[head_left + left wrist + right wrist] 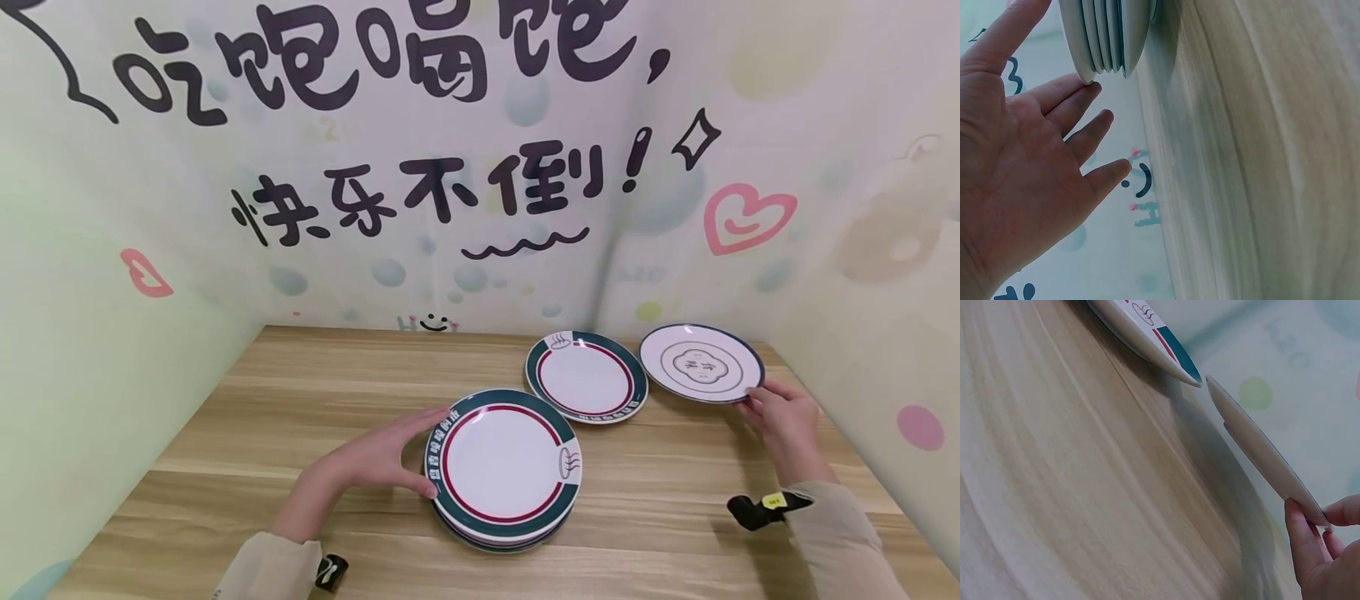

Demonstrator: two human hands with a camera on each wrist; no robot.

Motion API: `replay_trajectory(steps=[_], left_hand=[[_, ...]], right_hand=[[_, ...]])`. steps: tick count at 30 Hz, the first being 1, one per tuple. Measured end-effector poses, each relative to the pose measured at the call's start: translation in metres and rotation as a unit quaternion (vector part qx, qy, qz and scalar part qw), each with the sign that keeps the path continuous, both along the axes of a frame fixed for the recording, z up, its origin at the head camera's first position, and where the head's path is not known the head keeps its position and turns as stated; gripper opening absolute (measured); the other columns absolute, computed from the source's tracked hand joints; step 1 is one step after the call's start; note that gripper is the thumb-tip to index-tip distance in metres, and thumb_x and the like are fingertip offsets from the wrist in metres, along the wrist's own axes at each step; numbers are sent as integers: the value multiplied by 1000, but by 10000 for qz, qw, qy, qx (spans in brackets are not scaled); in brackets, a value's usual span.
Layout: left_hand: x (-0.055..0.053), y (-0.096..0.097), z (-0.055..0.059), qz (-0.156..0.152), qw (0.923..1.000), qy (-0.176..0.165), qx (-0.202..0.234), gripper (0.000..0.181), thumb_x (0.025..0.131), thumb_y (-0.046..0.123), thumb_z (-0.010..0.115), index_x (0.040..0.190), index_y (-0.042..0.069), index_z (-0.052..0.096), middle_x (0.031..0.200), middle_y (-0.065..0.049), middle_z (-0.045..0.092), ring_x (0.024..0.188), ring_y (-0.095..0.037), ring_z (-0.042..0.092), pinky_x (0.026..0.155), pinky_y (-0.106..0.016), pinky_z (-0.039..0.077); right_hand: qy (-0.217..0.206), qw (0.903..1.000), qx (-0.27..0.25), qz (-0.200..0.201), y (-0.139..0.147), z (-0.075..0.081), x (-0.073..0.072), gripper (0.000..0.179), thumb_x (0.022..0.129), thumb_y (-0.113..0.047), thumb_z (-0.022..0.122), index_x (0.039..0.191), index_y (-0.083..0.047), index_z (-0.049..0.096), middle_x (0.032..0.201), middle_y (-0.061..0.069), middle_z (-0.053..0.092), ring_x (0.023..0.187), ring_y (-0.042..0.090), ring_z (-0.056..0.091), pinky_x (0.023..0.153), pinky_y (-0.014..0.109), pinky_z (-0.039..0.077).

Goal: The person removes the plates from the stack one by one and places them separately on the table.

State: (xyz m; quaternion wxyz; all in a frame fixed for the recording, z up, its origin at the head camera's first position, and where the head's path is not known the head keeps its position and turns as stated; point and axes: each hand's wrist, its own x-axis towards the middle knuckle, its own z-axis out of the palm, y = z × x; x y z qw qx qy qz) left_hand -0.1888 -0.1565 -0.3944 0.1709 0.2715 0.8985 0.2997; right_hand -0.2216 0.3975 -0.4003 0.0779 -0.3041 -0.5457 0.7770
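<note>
My right hand pinches the near right rim of a white plate with a thin blue edge and a printed motif in its middle. In the right wrist view this plate is edge-on, lifted off the table, thumb on one face and fingers on the other. My left hand spreads its fingers and thumb along the left rim of a stack of plates. The top one has a green rim and a red ring. From the left wrist, the stacked rims appear above straight, spread fingers.
Another green-rimmed plate lies on the wooden table, behind the stack and just left of the blue-edged plate. A printed cloth wall stands along the table's back edge, and walls rise at both sides.
</note>
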Motion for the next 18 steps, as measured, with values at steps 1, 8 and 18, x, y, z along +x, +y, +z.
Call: replay_trajectory(steps=[1, 8, 18], left_hand=[[0, 0, 0, 4, 10000, 8, -9, 105, 73, 55, 83, 158, 23, 30, 165, -4, 29, 152, -35, 27, 117, -64, 31], [-1, 0, -1, -18, 10000, 76, -24, 105, 72, 56, 83, 158, 23, 31, 164, -4, 31, 151, -35, 29, 118, -63, 31], [-1, -1, -1, -4, 10000, 37, -20, 105, 73, 55, 83, 158, 23, 31, 164, -3, 30, 151, -34, 28, 118, -63, 31]], right_hand=[[-15, 10000, -11, -6, 0, -1, 0, 28, 92, 9, 56, 80, -16, 64, 65, -4, 62, 59, 8, 67, 59, 22, 60], [-35, 9992, -389, -20, 0, -6, -2, 22, 92, 9, 54, 93, -12, 60, 65, -2, 65, 62, 7, 68, 62, 23, 61], [-395, 9987, -307, 46, 0, -9, -5, 29, 96, 3, 53, 118, -15, 50, 68, -7, 60, 69, 3, 66, 69, 21, 61]])
